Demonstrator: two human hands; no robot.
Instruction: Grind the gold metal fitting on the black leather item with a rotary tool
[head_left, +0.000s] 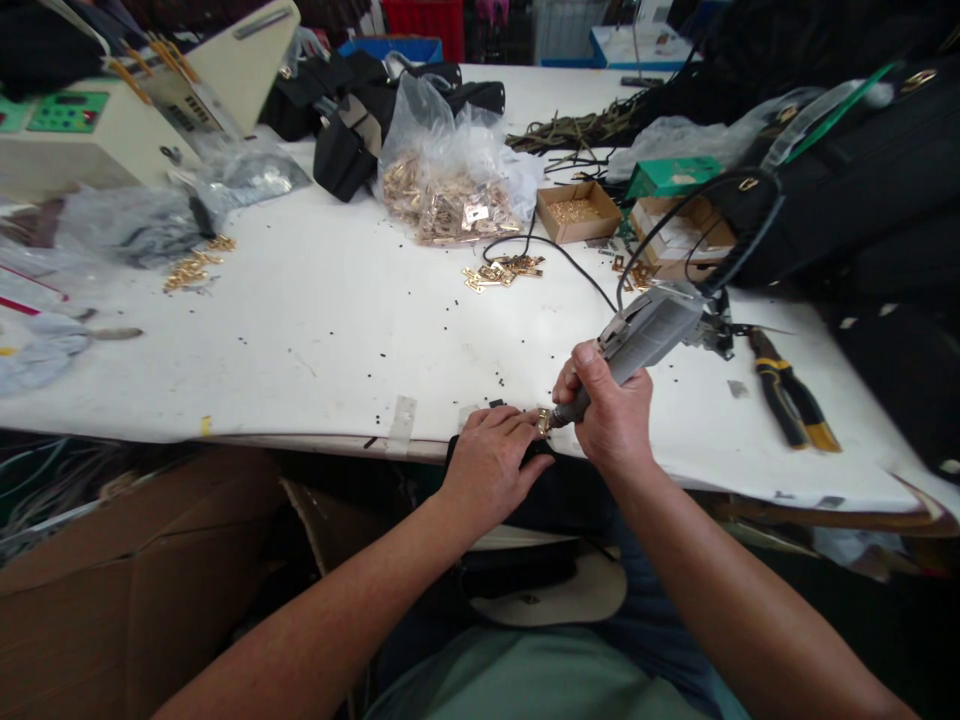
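Observation:
My right hand is wrapped around a grey electric screwdriver, which slants down to the left. Its dark tip meets a small gold metal plate at the table's front edge. Beside the tip, my left hand is closed on a black piece, fingers on top and thumb to the near side. Its fingertips touch the gold plate. Most of the black piece is hidden under that hand, so its full shape cannot be made out.
Loose gold plates lie near a bag of metal parts. A cardboard box of small gold pieces stands behind. Yellow-and-black pliers rest at right. A beige machine occupies the left; a cord runs from the screwdriver.

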